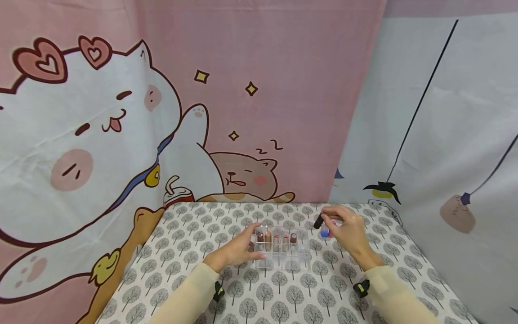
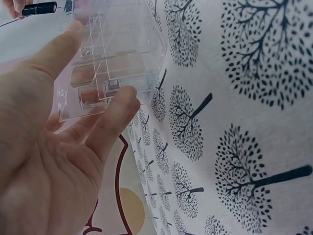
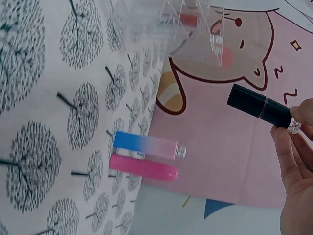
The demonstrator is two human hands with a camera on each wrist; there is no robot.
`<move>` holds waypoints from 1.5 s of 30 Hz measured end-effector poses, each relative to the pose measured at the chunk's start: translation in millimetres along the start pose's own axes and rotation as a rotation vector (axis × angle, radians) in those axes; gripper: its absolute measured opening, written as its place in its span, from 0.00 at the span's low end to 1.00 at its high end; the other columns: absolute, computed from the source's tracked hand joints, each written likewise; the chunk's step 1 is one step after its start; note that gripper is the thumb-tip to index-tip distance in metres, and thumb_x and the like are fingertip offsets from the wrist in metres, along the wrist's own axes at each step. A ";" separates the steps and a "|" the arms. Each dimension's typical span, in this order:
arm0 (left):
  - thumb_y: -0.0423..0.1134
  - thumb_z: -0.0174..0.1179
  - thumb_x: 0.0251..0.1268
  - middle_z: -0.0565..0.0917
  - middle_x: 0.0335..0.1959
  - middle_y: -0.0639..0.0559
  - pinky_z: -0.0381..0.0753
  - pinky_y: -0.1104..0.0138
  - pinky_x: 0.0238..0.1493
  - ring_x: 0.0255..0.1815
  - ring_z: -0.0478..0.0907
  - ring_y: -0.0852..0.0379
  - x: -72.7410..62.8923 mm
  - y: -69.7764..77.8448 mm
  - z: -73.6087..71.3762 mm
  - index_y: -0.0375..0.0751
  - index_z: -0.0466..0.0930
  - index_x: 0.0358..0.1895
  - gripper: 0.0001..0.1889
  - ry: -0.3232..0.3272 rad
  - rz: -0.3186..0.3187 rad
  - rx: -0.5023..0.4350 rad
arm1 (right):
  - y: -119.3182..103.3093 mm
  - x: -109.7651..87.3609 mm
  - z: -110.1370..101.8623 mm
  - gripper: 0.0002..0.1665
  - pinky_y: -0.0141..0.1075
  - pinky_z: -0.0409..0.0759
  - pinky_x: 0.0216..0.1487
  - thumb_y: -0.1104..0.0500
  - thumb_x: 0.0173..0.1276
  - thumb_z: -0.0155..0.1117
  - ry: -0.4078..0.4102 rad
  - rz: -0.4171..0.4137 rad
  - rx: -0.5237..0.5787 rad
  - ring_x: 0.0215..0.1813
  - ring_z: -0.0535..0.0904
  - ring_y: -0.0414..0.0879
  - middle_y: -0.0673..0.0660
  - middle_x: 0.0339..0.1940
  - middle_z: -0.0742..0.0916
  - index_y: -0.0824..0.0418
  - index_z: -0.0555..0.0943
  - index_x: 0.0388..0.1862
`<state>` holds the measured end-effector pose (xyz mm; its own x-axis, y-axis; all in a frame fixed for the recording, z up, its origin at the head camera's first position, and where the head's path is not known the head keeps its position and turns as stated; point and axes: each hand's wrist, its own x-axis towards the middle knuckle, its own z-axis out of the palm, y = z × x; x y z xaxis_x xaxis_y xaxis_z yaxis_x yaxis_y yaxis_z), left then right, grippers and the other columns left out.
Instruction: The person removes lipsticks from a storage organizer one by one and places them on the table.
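At two o'clock from the clear box point(image 1: 283, 262) show a black tube point(image 3: 252, 101), a blue-to-pink tube point(image 3: 146, 145) and a pink tube point(image 3: 144, 168), the bench point(image 1: 234, 294) white with grey trees.

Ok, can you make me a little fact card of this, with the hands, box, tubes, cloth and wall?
Left hand: grips the box's left side
Right hand: pinches a black tube by its clear end
Box: see-through, several tubes inside
Beside the box: a blue-and-pink tube and a pink tube, side by side
Cloth: white with trees
Wall: cartoon animals
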<state>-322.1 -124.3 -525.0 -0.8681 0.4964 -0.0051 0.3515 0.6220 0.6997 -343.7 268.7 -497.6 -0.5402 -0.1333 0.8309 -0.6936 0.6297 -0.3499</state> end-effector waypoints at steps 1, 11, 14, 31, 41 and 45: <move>0.54 0.80 0.78 0.69 0.91 0.32 0.89 0.40 0.75 0.74 0.86 0.38 -0.1 -0.6 0.2 0.53 0.47 0.98 0.59 0.001 0.006 0.003 | 1.4 0.2 -1.9 0.17 0.19 0.90 0.53 0.76 0.66 0.86 -0.001 0.000 -0.010 0.41 0.98 0.57 0.62 0.48 0.98 0.66 0.96 0.52; 0.59 0.78 0.79 0.52 0.98 0.30 0.78 0.35 0.87 0.83 0.79 0.30 0.5 -4.9 4.9 0.59 0.36 1.00 0.64 0.007 0.062 0.108 | 18.3 -0.4 -17.3 0.16 0.17 0.88 0.53 0.76 0.65 0.86 0.034 -0.013 -0.075 0.39 0.97 0.59 0.62 0.45 0.98 0.66 0.95 0.50; 0.60 0.79 0.77 0.54 0.97 0.29 0.79 0.36 0.86 0.81 0.81 0.30 1.5 -3.4 4.9 0.60 0.36 1.00 0.65 0.020 0.058 0.130 | 22.4 0.8 -21.8 0.16 0.16 0.88 0.52 0.75 0.66 0.86 0.037 -0.004 -0.092 0.39 0.97 0.58 0.62 0.45 0.98 0.66 0.96 0.50; 0.59 0.79 0.76 0.58 0.96 0.29 0.77 0.36 0.88 0.83 0.79 0.32 4.6 -5.1 7.7 0.55 0.41 1.00 0.63 0.027 0.047 0.115 | 45.4 -4.2 -39.0 0.15 0.10 0.81 0.52 0.75 0.67 0.85 0.040 0.069 -0.167 0.40 0.96 0.62 0.64 0.46 0.98 0.67 0.95 0.51; 0.59 0.79 0.77 0.60 0.95 0.31 0.75 0.35 0.89 0.88 0.73 0.29 3.6 -3.7 7.4 0.56 0.42 0.99 0.63 0.018 0.053 0.102 | 61.9 -12.8 -38.6 0.13 0.12 0.83 0.49 0.73 0.69 0.85 0.031 0.092 -0.199 0.40 0.96 0.62 0.63 0.45 0.97 0.66 0.95 0.51; 0.58 0.79 0.77 0.60 0.95 0.31 0.75 0.35 0.89 0.88 0.74 0.30 3.6 -3.0 6.3 0.56 0.41 0.99 0.62 0.014 0.054 0.096 | 67.4 -16.3 -37.9 0.13 0.14 0.85 0.48 0.73 0.69 0.85 0.015 0.097 -0.205 0.40 0.96 0.63 0.65 0.45 0.96 0.67 0.95 0.51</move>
<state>-324.1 -120.6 -531.6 -0.8517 0.5224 0.0413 0.4293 0.6503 0.6267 -363.6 342.3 -518.3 -0.5912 -0.0540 0.8047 -0.5267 0.7814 -0.3346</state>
